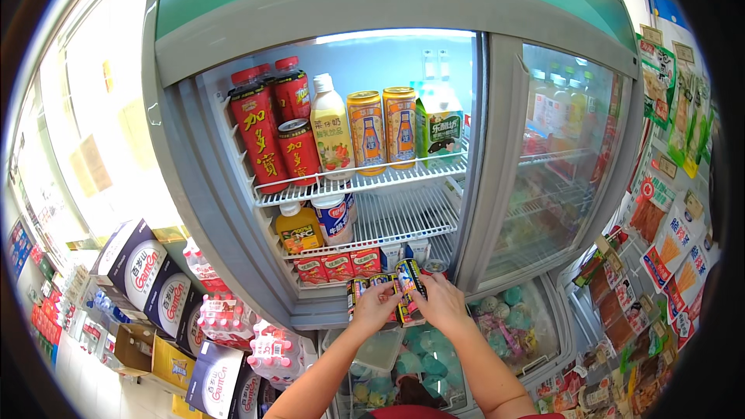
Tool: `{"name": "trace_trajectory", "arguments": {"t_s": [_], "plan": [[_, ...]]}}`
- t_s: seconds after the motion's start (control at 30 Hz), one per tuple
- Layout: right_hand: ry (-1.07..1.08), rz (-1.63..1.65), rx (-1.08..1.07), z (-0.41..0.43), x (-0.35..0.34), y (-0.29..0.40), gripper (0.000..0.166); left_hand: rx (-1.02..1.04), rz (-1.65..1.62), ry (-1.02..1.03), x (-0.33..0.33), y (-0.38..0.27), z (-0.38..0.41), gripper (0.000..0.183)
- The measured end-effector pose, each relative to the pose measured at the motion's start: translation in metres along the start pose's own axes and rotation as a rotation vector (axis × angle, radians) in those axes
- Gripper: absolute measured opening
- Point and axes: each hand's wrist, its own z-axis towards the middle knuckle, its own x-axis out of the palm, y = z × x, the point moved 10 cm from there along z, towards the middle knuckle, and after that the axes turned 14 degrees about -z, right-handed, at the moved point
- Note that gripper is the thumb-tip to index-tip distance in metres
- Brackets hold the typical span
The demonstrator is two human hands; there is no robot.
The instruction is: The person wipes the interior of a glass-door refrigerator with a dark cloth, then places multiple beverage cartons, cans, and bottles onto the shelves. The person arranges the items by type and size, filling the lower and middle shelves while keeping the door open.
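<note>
Several dark cans with colourful print (356, 290) stand close together in front of the refrigerator's lower opening. My right hand (442, 302) grips one of these, a dark printed can (408, 274), which leans slightly. Against the neighbouring cans rests my left hand (373, 306), its fingers bent and its fingertips close together. Whether it grips a can is hidden by the hand itself. Just behind the cans, red drink cartons (339, 267) line the bottom of the display refrigerator (326, 9). A can top (433, 266) shows beside my right fingers.
The sliding glass door (541, 186) covers the right half. White wire shelves (407, 215) hold bottles, cans (368, 134) and cartons. Below my arms is a chest freezer (521, 369) with wrapped goods. Water boxes (145, 265) and bottle packs (276, 349) stand left; snack packets (669, 250) hang right.
</note>
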Motion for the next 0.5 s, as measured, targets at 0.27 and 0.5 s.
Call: {"name": "trace_trajectory", "arguments": {"t_s": [0.27,0.5], "plan": [[-0.08,0.122,-0.026,0.003,-0.027,0.013,0.036,0.068,0.049,-0.085,-0.017,-0.014,-0.002,0.042],[-0.268,0.546,-0.197,0.05,-0.042,0.077,0.033,0.473,0.008,-0.484,-0.093,-0.114,-0.012,0.045]]}}
